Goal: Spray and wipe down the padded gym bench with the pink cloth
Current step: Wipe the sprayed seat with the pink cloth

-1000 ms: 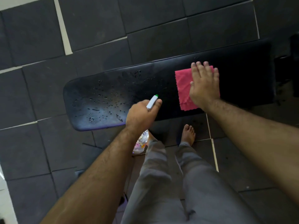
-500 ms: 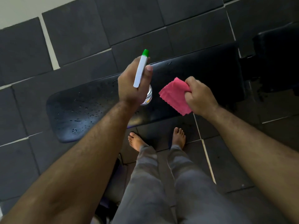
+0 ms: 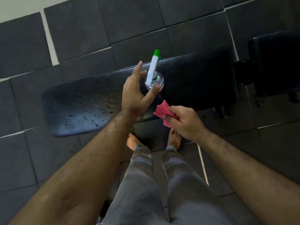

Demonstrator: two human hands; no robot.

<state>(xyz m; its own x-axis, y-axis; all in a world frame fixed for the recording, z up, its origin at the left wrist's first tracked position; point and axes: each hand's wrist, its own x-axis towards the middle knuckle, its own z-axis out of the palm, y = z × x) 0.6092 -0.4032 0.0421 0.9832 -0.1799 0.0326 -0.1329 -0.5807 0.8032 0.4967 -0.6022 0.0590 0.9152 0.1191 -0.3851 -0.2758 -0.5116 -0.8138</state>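
Observation:
The black padded bench (image 3: 203,78) lies across the view, and water droplets cover its left half. A clear spray bottle (image 3: 154,73) with a white sprayer and green tip stands upright on the bench's middle. My left hand (image 3: 136,93) is beside it with fingers spread, the thumb touching the bottle's shoulder. My right hand (image 3: 183,120) is at the bench's near edge, closed on the crumpled pink cloth (image 3: 163,110), which is held just off the pad.
A second black pad (image 3: 276,62) sits to the right, joined to the bench by a dark frame. The floor is dark rubber tiles (image 3: 81,33). My bare feet (image 3: 174,138) and grey trousers are directly below the bench's near edge.
My left hand raised the bottle from below the bench's near edge up over the pad, then spread its fingers. My right hand lifted the flat cloth, bunched it and drew back to the near edge.

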